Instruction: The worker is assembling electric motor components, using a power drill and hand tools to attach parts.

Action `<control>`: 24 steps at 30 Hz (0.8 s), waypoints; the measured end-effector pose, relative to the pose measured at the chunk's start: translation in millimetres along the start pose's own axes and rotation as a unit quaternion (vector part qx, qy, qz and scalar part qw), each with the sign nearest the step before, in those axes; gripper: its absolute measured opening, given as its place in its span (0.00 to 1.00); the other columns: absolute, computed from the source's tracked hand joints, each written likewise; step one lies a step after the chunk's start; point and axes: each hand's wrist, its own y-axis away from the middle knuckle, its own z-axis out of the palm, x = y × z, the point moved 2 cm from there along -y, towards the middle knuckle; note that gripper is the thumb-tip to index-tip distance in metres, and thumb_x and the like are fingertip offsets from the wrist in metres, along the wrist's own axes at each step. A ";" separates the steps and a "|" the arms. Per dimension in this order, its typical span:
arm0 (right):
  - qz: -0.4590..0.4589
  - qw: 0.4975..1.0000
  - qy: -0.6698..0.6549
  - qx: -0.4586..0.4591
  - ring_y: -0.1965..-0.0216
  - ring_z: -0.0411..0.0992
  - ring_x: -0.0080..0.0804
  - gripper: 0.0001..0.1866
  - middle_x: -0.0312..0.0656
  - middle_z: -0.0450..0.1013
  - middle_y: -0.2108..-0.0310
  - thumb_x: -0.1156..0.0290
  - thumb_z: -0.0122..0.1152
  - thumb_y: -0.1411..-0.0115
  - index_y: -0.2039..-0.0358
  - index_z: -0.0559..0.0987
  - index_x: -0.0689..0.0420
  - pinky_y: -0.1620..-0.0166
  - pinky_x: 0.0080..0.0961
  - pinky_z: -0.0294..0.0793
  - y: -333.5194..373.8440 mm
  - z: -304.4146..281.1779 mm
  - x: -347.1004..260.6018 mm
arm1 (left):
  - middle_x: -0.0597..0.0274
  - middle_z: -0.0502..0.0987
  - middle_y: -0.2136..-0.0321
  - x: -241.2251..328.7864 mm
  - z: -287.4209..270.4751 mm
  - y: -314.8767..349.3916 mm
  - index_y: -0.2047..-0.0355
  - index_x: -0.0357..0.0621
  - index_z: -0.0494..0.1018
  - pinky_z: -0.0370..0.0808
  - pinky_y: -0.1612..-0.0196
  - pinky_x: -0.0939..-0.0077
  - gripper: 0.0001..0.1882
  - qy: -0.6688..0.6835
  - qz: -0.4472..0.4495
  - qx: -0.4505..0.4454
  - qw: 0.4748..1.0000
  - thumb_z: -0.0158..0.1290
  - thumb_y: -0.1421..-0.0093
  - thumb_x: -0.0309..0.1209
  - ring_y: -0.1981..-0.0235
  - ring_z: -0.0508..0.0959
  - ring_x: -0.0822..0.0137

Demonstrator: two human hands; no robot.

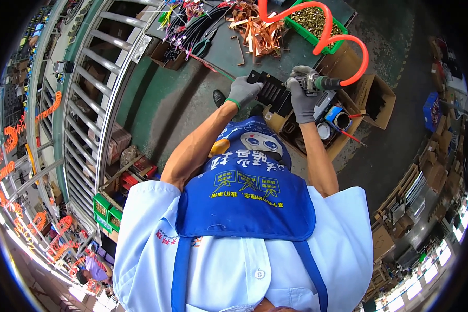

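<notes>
My left hand [244,91], in a grey glove with a green cuff, is closed on the left end of a black slotted part [271,89] at the near edge of the bench. The fingertips are partly hidden. Just right of that part, my gloved right hand [301,99] is wrapped round a silver air tool [311,83]. A red coiled hose [366,54] runs from the tool's dark green end. The tool's working tip cannot be made out against the black part.
On the dark bench [221,54] lie bundled wires [192,28], a heap of copper strips [257,28] and a green bin [338,39] of small brass-coloured pieces. Open cardboard boxes [377,101] and a blue can [339,118] stand right. A roller conveyor [91,80] runs along the left.
</notes>
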 end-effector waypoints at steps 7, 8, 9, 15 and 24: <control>-0.041 0.997 0.036 -0.059 0.67 0.74 0.20 0.16 0.35 0.75 0.67 0.85 0.60 0.52 0.60 0.76 0.60 0.61 0.18 0.74 -2.3 18.8 -3.0 | 0.60 0.78 0.79 -5.8 -2.0 -6.0 0.64 0.35 0.79 0.73 0.76 0.75 0.17 0.002 0.022 0.001 1.000 0.59 0.45 0.38 0.80 0.77 0.69; -0.027 0.998 0.034 -0.046 0.67 0.74 0.20 0.16 0.35 0.75 0.67 0.85 0.60 0.52 0.61 0.76 0.61 0.61 0.18 0.74 -5.4 16.3 -2.4 | 0.60 0.78 0.79 -3.3 -3.0 -4.5 0.64 0.35 0.79 0.73 0.76 0.75 0.17 0.006 0.019 0.005 1.000 0.59 0.45 0.38 0.80 0.77 0.69; -0.012 0.999 0.032 -0.034 0.67 0.74 0.20 0.16 0.35 0.75 0.68 0.86 0.60 0.52 0.61 0.77 0.61 0.61 0.18 0.74 -8.4 14.1 -1.8 | 0.58 0.79 0.78 -0.1 -3.5 -3.9 0.63 0.35 0.79 0.73 0.74 0.74 0.17 -0.003 0.017 -0.005 1.000 0.59 0.46 0.38 0.79 0.78 0.68; 0.019 0.999 0.024 -0.029 0.68 0.74 0.21 0.15 0.36 0.75 0.69 0.85 0.60 0.52 0.62 0.76 0.61 0.61 0.19 0.75 -9.2 8.4 -1.5 | 0.49 0.82 0.72 -8.1 -0.6 -9.8 0.63 0.41 0.80 0.77 0.60 0.67 0.19 -0.019 0.031 0.003 0.999 0.58 0.50 0.42 0.67 0.83 0.54; -0.008 0.996 0.066 -0.064 0.66 0.74 0.21 0.16 0.36 0.75 0.67 0.84 0.60 0.52 0.60 0.76 0.60 0.60 0.20 0.75 -8.9 5.9 3.1 | 0.45 0.81 0.68 -1.7 0.3 -8.1 0.64 0.40 0.80 0.76 0.57 0.63 0.19 -0.062 0.044 0.016 0.997 0.57 0.50 0.42 0.63 0.81 0.49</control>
